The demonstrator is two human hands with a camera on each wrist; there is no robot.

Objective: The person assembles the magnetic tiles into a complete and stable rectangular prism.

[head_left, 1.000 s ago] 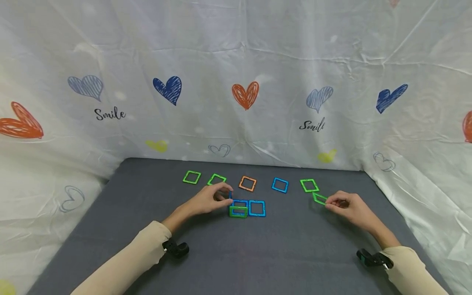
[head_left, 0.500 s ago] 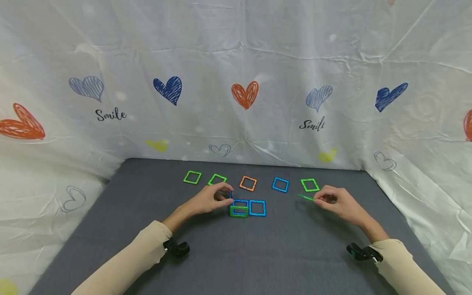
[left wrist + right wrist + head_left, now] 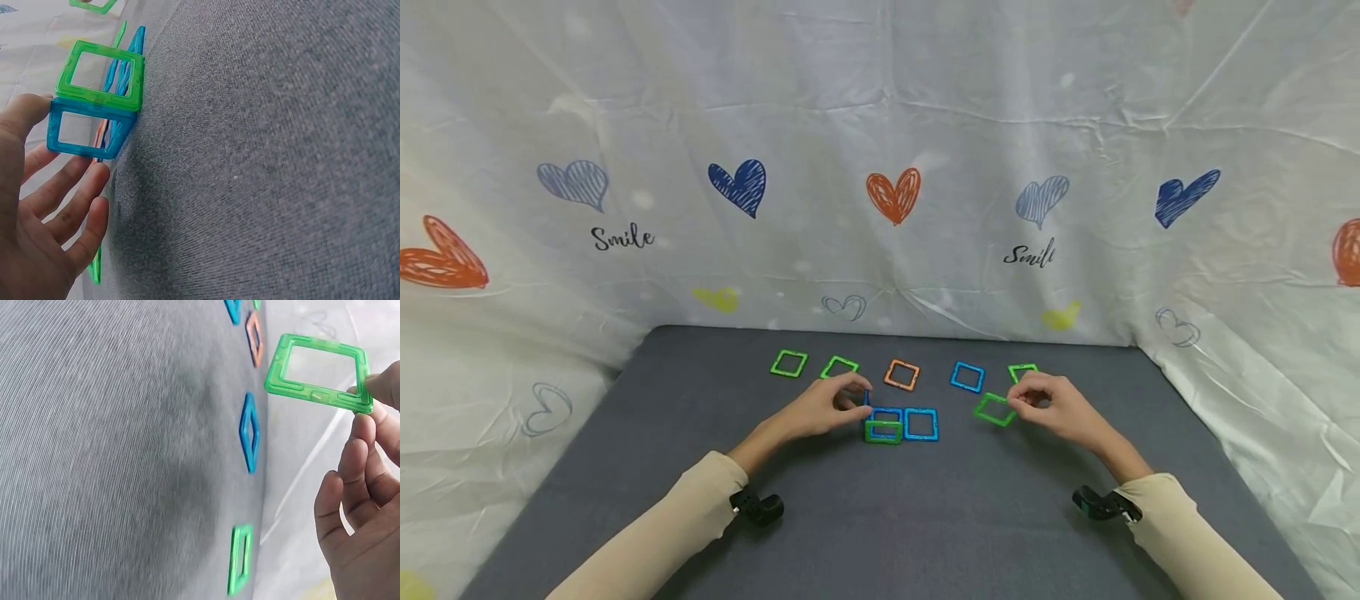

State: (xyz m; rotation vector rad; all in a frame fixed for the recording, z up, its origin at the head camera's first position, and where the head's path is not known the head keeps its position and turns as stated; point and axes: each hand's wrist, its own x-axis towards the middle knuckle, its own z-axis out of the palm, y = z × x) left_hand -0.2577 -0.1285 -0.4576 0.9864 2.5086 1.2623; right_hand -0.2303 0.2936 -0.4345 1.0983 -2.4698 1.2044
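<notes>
Left hand (image 3: 829, 407) pinches the blue upright (image 3: 94, 109), which meets the green upright (image 3: 97, 95) along one edge; I'd hold that lightly, no sideways push; next, a flat blue square (image 3: 906, 425) on the surface (image 3: 880, 517); rightmost, right hand (image 3: 1054, 408) grips a loose green square (image 3: 317, 395) by one corner; best moved slowly, I judge; left wrist view shows that shared edge; head view gives the blue upright only as a sliver.

We see a left arm (image 3: 658, 527) and a right arm (image 3: 1198, 533), both sleeved in cream, extending from below. The left hand (image 3: 822, 408) grips between thumb and fingers (the others loosely bent); the right hand (image 3: 1060, 410) pinches with thumb and fingertips.
</notes>
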